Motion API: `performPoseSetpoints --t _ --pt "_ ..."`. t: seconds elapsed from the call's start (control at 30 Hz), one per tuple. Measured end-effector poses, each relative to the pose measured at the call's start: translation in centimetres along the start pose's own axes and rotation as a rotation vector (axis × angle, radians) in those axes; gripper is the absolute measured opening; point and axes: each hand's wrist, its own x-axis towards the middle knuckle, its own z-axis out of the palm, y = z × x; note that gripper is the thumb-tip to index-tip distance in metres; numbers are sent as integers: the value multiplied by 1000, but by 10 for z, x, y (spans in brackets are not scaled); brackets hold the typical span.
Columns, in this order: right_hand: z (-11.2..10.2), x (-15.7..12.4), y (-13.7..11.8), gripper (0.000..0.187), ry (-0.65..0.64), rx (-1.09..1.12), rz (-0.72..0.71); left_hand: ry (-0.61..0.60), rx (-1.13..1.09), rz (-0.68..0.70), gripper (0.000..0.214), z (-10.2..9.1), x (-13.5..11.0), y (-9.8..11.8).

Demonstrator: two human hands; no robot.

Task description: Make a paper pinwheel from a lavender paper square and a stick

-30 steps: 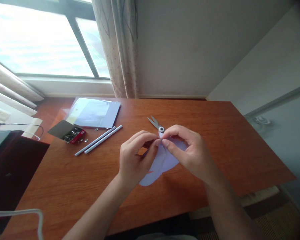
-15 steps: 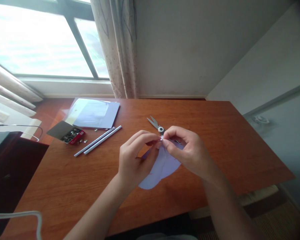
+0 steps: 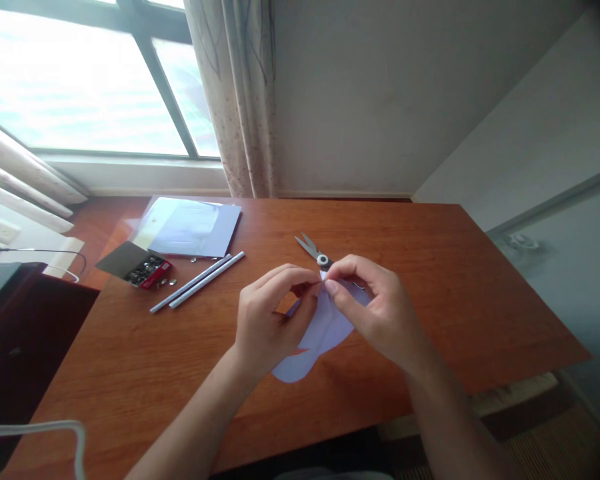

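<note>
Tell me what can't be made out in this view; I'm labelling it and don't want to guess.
- Scissors: handles hidden behind the right hand.
- Lilac paper: its top, pinched by the right hand and the left hand, is covered by fingertips; any fold is unclear.
- Red box: contents too small to identify.
- White tube: cut off by the frame's lower left edge.

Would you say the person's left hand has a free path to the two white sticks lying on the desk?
Probably yes: bare desk lies between left hand and white sticks, though its fingers pinch the lilac paper.
</note>
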Motion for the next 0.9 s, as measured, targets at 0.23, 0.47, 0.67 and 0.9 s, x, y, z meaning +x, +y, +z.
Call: performPoseSetpoints --t 0.23,0.47,0.67,0.9 --pt "4 -6 -3 9 83 -175 -118 37 -38 -85 7 1 0 2" --pt "11 -5 -3 9 146 -258 -176 53 -6 -46 8 2 0 1" --pt "12 -6 -4 11 152 -247 -169 70 54 37 14 2 0 1" --pt "16 -4 -5 11 184 -263 -151 76 119 111 16 3 -2 0"
